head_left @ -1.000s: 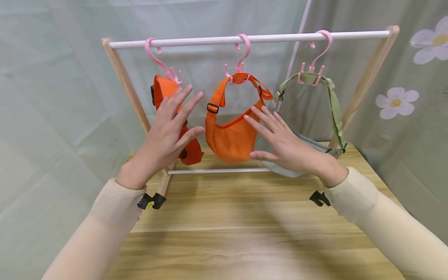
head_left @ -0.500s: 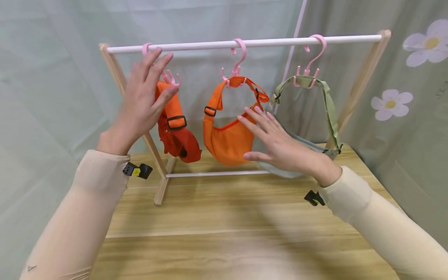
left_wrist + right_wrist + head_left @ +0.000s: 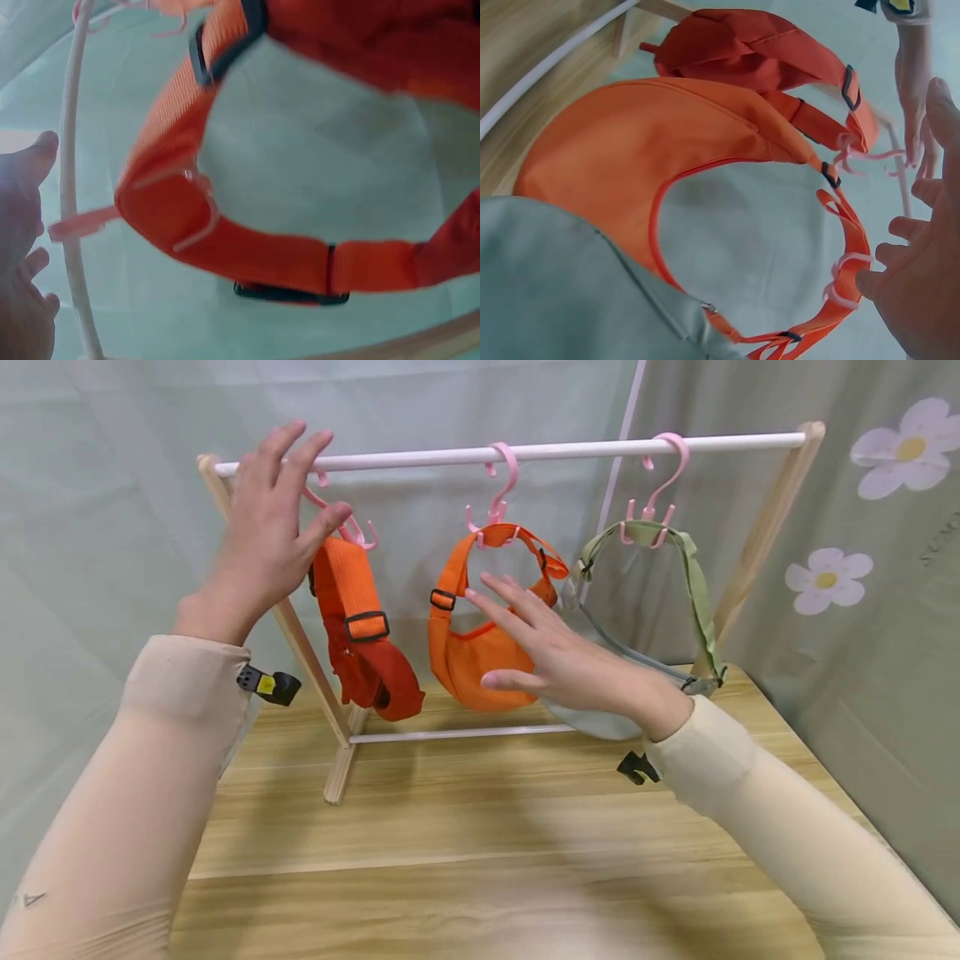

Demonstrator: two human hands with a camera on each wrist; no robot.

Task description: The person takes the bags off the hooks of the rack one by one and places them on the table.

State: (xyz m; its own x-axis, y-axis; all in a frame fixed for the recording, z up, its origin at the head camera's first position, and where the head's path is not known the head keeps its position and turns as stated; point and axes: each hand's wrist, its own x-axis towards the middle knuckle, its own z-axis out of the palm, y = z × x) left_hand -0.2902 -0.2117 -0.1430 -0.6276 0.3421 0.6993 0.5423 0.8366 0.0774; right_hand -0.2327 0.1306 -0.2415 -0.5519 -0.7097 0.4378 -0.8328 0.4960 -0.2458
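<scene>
My left hand [image 3: 258,527] is raised by the left end of the white rail [image 3: 420,458], fingers extended, in front of a pink hook hanger [image 3: 360,535]. A red-orange bag [image 3: 375,672] hangs from that hanger by its orange strap. In the left wrist view the left hand stands beside the rail; contact with the hanger cannot be made out. My right hand [image 3: 566,652], fingers spread and holding nothing, hovers before an orange crescent bag [image 3: 480,668] on the middle pink hanger [image 3: 498,510]. It partly hides that bag and the grey-green bag [image 3: 600,722] hanging at the right.
A wooden-ended rack [image 3: 765,535] carries the rail and stands on a wood-grain table [image 3: 420,835]. A lower white bar [image 3: 457,732] crosses near the tabletop. Behind hangs a pale curtain [image 3: 405,402], with white flowers [image 3: 828,580] at the right.
My left hand has moved up and left from in front of the red-orange bag to the rail's left end, uncovering the bag. The right hand has shifted slightly left and up.
</scene>
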